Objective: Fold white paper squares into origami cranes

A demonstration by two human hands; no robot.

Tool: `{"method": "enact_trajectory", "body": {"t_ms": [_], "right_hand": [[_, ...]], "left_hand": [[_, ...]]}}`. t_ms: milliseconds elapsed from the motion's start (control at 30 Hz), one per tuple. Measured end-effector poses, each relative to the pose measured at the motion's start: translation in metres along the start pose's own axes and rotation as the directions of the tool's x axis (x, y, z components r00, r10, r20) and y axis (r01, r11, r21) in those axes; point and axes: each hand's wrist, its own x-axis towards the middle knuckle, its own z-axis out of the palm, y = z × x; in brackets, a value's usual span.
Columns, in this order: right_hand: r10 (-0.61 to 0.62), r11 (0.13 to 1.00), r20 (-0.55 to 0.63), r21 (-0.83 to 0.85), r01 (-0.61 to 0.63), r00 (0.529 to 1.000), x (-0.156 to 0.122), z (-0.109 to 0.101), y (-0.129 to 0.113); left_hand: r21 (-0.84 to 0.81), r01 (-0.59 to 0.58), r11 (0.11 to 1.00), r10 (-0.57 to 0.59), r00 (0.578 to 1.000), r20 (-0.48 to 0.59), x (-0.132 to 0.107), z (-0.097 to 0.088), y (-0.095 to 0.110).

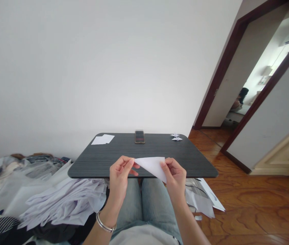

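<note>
A white sheet of paper folded into a triangle (152,165) is held up between both hands, just above the near edge of a small dark table (103,160). My left hand (120,175) pinches the paper's left tip between thumb and fingers; a silver bracelet sits on that wrist. My right hand (175,175) pinches the right side, near the lower point of the triangle. My knees in light jeans are under the hands.
On the table lie white paper sheets (102,139) at the far left, a phone (139,136) at the far middle and two small folded paper cranes (176,137) at the far right. Paper and clothes are piled at left (44,197). An open doorway (249,98) stands at right, a person beyond it.
</note>
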Motion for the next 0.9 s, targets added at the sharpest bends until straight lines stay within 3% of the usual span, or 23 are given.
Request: {"method": "enact_trajectory", "body": {"t_ms": [133,333,667,900], "right_hand": [[-0.033,0.999,-0.007,-0.033,0.033,0.999,0.001,0.0,-0.001],[-0.053,0.999,0.066,-0.007,0.053,0.996,0.001,0.001,-0.008],[0.09,0.984,0.124,0.145,-0.108,0.988,0.003,0.003,-0.004],[0.111,0.979,0.108,0.158,-0.128,0.988,0.004,0.004,-0.002]], "left_hand": [[-0.037,-0.039,0.999,0.038,0.999,-0.021,0.003,-0.001,0.003],[0.046,0.096,0.994,-0.101,0.985,0.142,0.004,0.01,0.008],[0.011,0.132,0.991,-0.133,0.989,0.071,0.003,0.015,0.005],[-0.002,0.131,0.991,-0.131,0.991,0.027,0.001,0.014,0.004]]}}
